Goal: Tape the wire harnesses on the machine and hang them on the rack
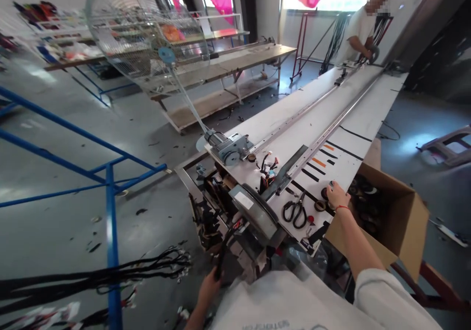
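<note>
My left hand (209, 285), low in the middle, is closed around a black wire bundle (225, 246). The bundle runs up toward a grey, wheel-like machine part (253, 210) at the table's end. Over the right edge of the white table (290, 129), my right hand (336, 196) has its fingers curled onto a dark tape roll (324, 193), which it partly covers. A second tape roll (320, 206) lies just below that hand. Black-handled scissors (295, 213) rest to its left. Short black and orange strips (318, 162) stick to the tabletop beyond.
An open cardboard box (401, 217) with dark items stands right of the table. A rail (331, 124) runs along the table. Connectors with wires (268, 168) lie near a small motor unit (230, 148). Left are a fan (165, 54) and blue frame (110, 212). Another person (358, 33) stands at the far end.
</note>
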Tool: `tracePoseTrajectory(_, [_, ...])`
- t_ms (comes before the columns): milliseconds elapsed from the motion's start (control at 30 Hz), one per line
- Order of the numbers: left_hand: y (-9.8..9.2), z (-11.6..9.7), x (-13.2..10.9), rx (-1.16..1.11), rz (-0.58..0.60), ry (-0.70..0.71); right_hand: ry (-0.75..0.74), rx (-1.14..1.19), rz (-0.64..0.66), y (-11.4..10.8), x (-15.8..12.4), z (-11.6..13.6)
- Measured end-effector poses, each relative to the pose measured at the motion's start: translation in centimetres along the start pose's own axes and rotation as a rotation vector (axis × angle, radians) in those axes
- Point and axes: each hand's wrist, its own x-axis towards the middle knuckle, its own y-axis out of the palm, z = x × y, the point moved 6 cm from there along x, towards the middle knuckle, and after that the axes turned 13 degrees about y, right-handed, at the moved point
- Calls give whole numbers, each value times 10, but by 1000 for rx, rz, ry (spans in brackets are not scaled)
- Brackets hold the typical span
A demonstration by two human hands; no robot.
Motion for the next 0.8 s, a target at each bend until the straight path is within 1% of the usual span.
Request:
tracePoseTrajectory(33, [-3,9,-6,-22,8,-30,11,2,-3,-1,-1,0])
tracePoseTrajectory(67, [-13,17,-11,-43,-10,-44,21,4,-5,-3,-2,1])
tracePoseTrajectory(100, [-32,23,-15,-49,-58,-47,30,5,-8,-4,-3,2])
tracePoseTrajectory(133, [-57,27,-20,-16,-124,-40,36,5,-11,-6,-3,3])
tracePoseTrajectory(167, [-88,28,-25,33,-216,-13,41,4,-13,-9,-4,4])
tracePoseTrajectory(200, [-123,28,-33,113,-332,-14,44,0,-13,-11,-4,5])
tracePoseTrajectory(267, [-186,21,-54,320,-496,29,46,-10,-13,-16,-6,7])
tracePoseTrajectory(300, [-209,15,-65,386,-552,82,47,-16,-13,-17,-7,8])
tracePoseTrajectory(333, [-224,11,-76,429,-562,112,49,-27,-14,-16,-10,9])
tracePoseTrajectory(367, [-230,11,-86,455,-542,98,44,-23,-35,-15,-14,10])
tracePoseTrajectory(400, [-228,14,-94,456,-490,53,17,13,-82,-13,-20,12])
tracePoseTrajectory(433, [-217,21,-101,417,-408,-12,-40,80,-139,-11,-32,15])
tracePoseTrajectory(467, [-200,29,-107,337,-307,-85,-120,178,-198,-8,-48,18])
tracePoseTrajectory(500, [-177,36,-111,219,-183,-148,-212,292,-246,-4,-69,19])
tracePoseTrajectory(533, [-150,41,-113,74,-48,-196,-307,402,-262,2,-95,20])
tracePoseTrajectory(567, [-124,41,-111,-82,70,-205,-365,486,-254,10,-122,19])
tracePoseTrajectory(600, [-101,36,-106,-254,185,-191,-389,527,-212,20,-149,19])
tracePoseTrajectory(633, [-82,26,-96,-428,285,-152,-382,556,-163,31,-175,18])
tracePoseTrajectory(667, [-70,11,-82,-583,358,-103,-361,596,-139,40,-198,18])
tracePoseTrajectory(700, [-64,-6,-63,-717,389,-56,-348,631,-112,49,-217,20])
tracePoseTrajectory(767, [-64,-45,-17,-807,375,12,-362,681,-73,59,-242,29])
tracePoseTrajectory(800, [-67,-68,7,-858,356,59,-389,684,-65,62,-248,34])
